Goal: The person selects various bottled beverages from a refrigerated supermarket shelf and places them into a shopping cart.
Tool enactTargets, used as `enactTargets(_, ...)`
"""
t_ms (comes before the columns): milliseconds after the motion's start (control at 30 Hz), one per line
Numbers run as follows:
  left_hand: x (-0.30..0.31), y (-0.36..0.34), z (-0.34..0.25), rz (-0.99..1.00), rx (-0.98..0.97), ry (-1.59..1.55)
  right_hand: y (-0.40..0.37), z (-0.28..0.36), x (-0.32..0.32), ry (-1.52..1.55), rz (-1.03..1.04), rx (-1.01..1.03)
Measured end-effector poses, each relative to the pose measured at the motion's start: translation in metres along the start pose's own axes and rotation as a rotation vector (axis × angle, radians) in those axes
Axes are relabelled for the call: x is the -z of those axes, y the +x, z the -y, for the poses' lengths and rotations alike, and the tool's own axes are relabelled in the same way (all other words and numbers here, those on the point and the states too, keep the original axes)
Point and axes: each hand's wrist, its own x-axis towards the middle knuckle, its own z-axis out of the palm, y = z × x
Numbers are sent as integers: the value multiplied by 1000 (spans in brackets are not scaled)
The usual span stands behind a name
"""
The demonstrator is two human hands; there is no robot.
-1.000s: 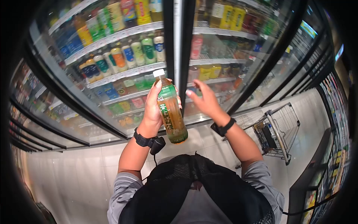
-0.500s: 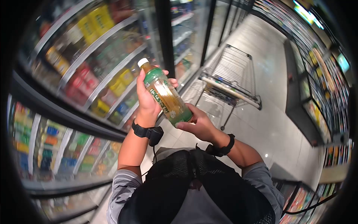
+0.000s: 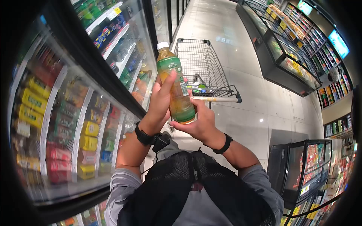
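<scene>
A plastic drink bottle (image 3: pixel 176 88) with a white cap, a green label and amber liquid is held in front of my chest, cap pointing up and slightly left. My left hand (image 3: pixel 161 98) wraps round its middle, with the thumb lying across the label. Around the base closes my right hand (image 3: pixel 201 121), its thumb under the bottom edge. A barcode panel shows on the side facing me. Just beyond the bottle stands a wire shopping cart (image 3: pixel 220 71), its handle close to my right hand; a few green and white items sit low in it.
Glass-doored drink coolers (image 3: pixel 71 124) line my left side, full of bottles. Across the tiled aisle (image 3: pixel 245 75) to the right stand a black freezer case (image 3: pixel 281 60) and stocked shelves. Another black display case (image 3: pixel 301 169) is near my right elbow.
The bottle has been turned about its length, so a barcode side now shows, and it stands more upright. My view has swung, and the cart appears nearer and further left.
</scene>
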Motion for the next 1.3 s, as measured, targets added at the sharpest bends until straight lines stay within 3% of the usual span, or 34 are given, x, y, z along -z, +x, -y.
enactTargets(167, 18, 83, -28, 93, 21, -25, 76, -26, -21, 201, -34, -25)
enactTargets(267, 33, 124, -48, 160, 56, -43, 112, -39, -39, 611, 120, -177)
enactTargets(600, 53, 223, -53, 257, 189, -52, 180, -81, -57, 580, 100, -173)
enactTargets(1300, -14, 260, 7, 211, 163, -51, 177, -162, 10, 726, 150, -218)
